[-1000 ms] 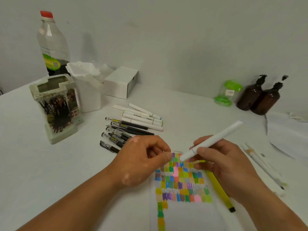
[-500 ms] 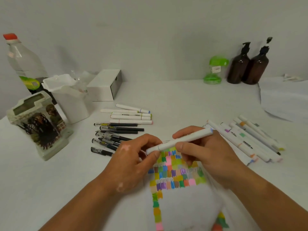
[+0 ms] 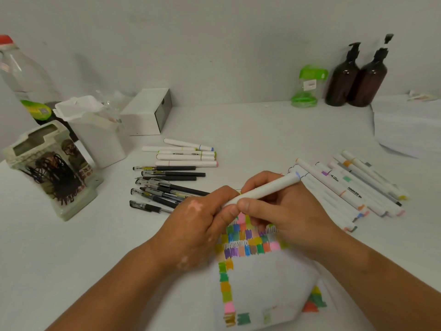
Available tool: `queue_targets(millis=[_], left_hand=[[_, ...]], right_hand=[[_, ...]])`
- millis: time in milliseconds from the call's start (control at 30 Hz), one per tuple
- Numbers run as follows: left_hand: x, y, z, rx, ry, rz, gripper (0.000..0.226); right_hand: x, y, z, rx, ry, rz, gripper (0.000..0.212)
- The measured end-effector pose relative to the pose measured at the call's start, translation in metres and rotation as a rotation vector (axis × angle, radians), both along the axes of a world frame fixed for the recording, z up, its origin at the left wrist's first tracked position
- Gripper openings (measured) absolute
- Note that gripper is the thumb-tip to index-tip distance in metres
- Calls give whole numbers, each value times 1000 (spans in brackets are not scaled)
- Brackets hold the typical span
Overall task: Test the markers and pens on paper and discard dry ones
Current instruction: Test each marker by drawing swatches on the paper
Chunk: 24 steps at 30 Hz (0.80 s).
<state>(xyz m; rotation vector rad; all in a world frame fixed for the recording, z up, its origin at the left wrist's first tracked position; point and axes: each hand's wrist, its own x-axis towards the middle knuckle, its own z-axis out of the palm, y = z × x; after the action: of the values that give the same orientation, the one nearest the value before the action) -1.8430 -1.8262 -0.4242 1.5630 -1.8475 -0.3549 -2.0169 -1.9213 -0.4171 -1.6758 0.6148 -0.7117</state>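
Note:
Both hands meet over the test paper [image 3: 265, 283], a white sheet covered with small coloured swatches. My right hand [image 3: 284, 211] grips a white marker [image 3: 267, 188] that lies nearly level, its far end pointing up and right. My left hand [image 3: 202, 223] pinches the marker's near end with thumb and fingers; whether that end is a cap is hidden. A row of white markers [image 3: 186, 155] and several black gel pens [image 3: 167, 185] lie to the left. Another spread of white markers [image 3: 350, 187] lies to the right.
At the left stand a decorated pen holder [image 3: 52, 168], a white bin [image 3: 95, 134], a clear bottle [image 3: 21, 77] and a white box [image 3: 148, 113]. Two brown pump bottles [image 3: 358, 77] and a green-lidded jar [image 3: 307, 87] stand at the back wall. Loose paper [image 3: 408, 125] lies far right.
The view swung right, bringing the right marker spread into sight. The marker went from steeply tilted to nearly level, and my left hand closed on its near end.

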Motion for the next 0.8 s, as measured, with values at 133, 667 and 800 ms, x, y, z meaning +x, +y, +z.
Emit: queue_targets(millis=[133,667,800], left_hand=[[1,0,2,12,5,-9,41],[13,0,-7,208,-194,28,22],[14,0,-8,224,-232,17,27]], right_hand=[[-3,4,1,3,9,2,13],[-27,47,-5,3,231,-3,17],[-22,52,-8,-67,303,-34,20]])
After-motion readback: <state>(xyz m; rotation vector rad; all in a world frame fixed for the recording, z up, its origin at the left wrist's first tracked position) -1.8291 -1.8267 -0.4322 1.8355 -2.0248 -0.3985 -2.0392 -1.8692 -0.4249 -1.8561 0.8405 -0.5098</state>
